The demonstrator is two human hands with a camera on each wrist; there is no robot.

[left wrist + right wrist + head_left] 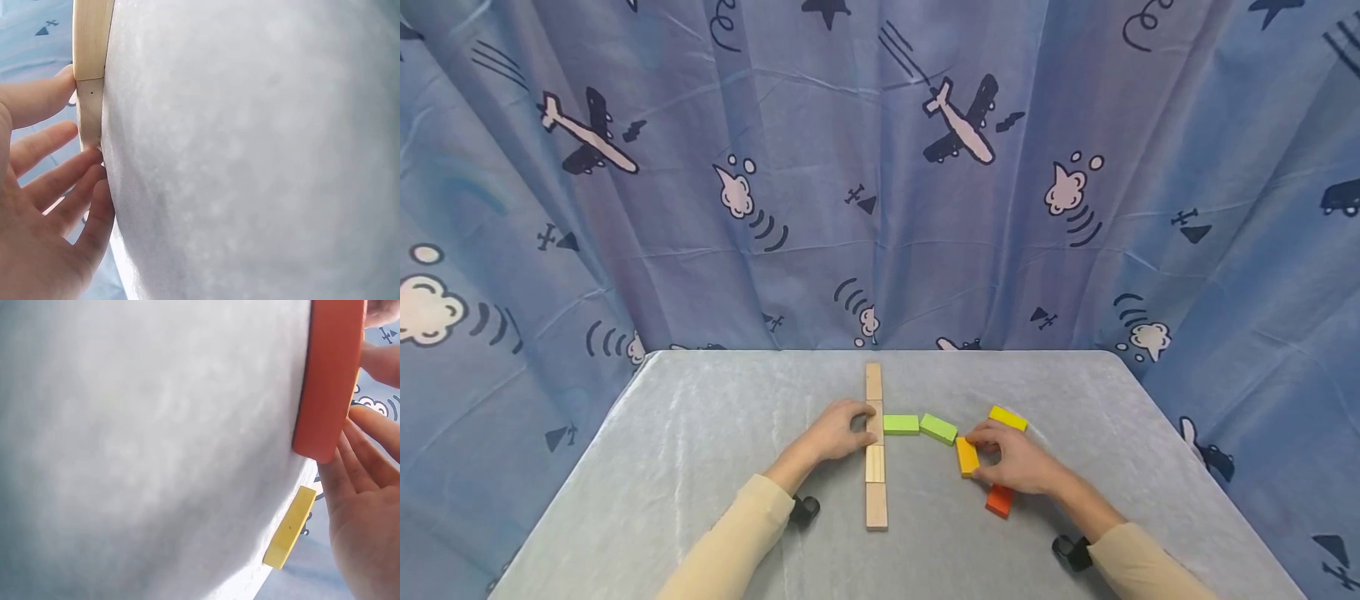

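A straight row of several plain wooden blocks [876,504] lies on the table. Beside one of them [876,425], my left hand [837,431] has its thumb and fingertips spread, touching its left side; the left wrist view shows these fingers loosely extended. Two light green blocks [901,425] run rightward from the row, the second [938,428] angled. My right hand [1018,460] pinches an orange-yellow block [967,457] by its two ends, thumb at the near one. An orange-red block [999,501] lies just below that hand, and a yellow block [1008,417] lies beyond it.
A pale grey cloth covers the table [700,433]. Behind and on both sides hangs a blue curtain [820,225] printed with planes and clouds. Dark wrist devices [805,510] sit by the cream sleeves [730,533].
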